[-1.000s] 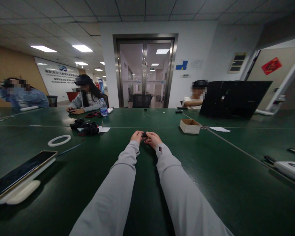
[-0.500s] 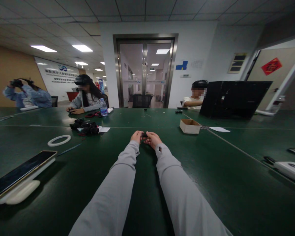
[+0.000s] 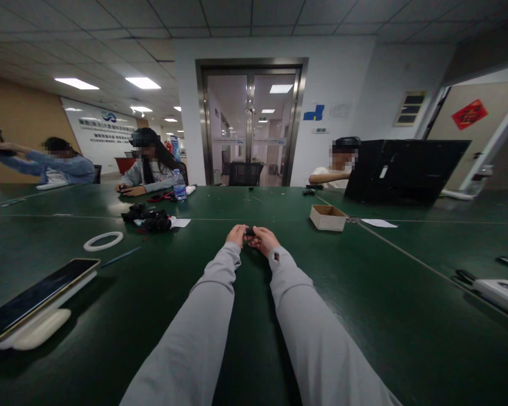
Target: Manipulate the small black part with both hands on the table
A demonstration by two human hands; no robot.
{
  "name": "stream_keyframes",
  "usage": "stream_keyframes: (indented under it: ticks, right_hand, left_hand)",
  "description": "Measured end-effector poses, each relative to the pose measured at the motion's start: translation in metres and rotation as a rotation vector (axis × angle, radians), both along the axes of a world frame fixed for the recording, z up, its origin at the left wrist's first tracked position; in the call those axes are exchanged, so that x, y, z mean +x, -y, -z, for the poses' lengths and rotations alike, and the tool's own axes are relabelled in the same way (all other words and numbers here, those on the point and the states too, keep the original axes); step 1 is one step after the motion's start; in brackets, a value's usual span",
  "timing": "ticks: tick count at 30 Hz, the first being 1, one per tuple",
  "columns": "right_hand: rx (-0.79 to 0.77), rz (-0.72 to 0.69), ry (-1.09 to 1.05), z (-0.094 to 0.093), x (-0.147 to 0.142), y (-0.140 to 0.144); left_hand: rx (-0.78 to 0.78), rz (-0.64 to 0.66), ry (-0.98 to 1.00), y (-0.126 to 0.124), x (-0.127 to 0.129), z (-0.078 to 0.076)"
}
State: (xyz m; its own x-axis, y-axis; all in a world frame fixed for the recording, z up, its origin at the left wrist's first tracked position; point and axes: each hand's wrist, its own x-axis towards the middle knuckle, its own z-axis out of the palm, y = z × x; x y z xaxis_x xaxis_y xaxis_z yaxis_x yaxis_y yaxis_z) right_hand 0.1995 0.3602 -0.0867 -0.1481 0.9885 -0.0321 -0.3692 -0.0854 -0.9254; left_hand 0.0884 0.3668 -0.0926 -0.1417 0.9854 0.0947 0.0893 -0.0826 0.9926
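Observation:
Both my arms, in grey sleeves, stretch out over the dark green table [image 3: 364, 293]. My left hand [image 3: 236, 235] and my right hand [image 3: 263, 239] meet at the table's middle, fingers pinched together on a small black part [image 3: 249, 232] held between them. The part is too small to make out further. The nearest other thing is an open cardboard box [image 3: 327, 217] to the right of my hands.
A phone on a white stand [image 3: 29, 307] lies front left, a white ring [image 3: 103, 241] and a pile of black parts [image 3: 149, 219] behind it. A black laptop [image 3: 402, 169] stands back right, a white device [image 3: 502, 292] right. Three people sit at the far side.
My hands keep their place on the small part. The person at far left has stretched an arm out to the left with a dark object.

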Motion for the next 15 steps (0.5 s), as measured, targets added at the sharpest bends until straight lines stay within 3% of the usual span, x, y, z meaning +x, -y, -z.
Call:
stream_keyframes:
  ticks: [15]
  right_hand:
    - [0.000, -0.003, 0.007, -0.0017, -0.0008, 0.0011]
  left_hand:
    - [-0.027, -0.024, -0.006, 0.0045, 0.0009, -0.0047]
